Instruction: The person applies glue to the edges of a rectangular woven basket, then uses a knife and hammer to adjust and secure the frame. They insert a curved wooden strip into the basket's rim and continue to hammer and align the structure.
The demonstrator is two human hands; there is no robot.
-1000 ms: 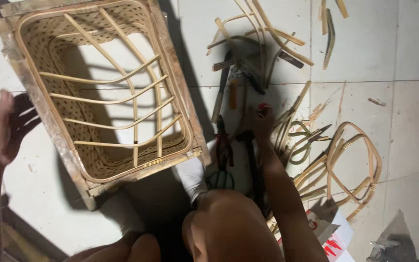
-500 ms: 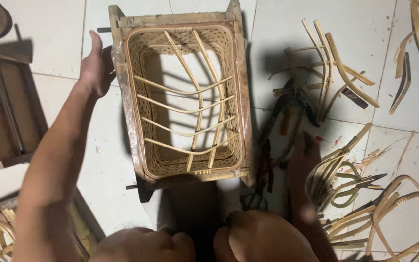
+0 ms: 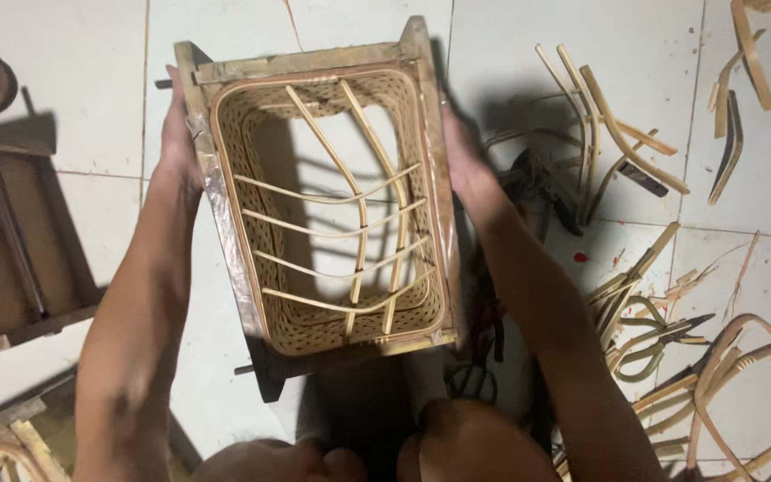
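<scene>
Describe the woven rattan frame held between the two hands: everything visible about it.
The woven rattan frame is a rectangular, open-centred piece: a worn wooden outer frame, a tan woven band inside it, and thin bent cane strips crossing the opening, through which the white floor tiles show. It looks unfinished. It is seen from above, slightly skewed. The left hand grips its left side and the right hand its right side.

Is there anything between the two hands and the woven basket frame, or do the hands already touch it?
Nothing visible stands between them. The left hand lies flat against the left side of the woven basket frame, and the right hand presses on its right side. The loose cane strips lie apart on the tiled floor, to the right.
</scene>
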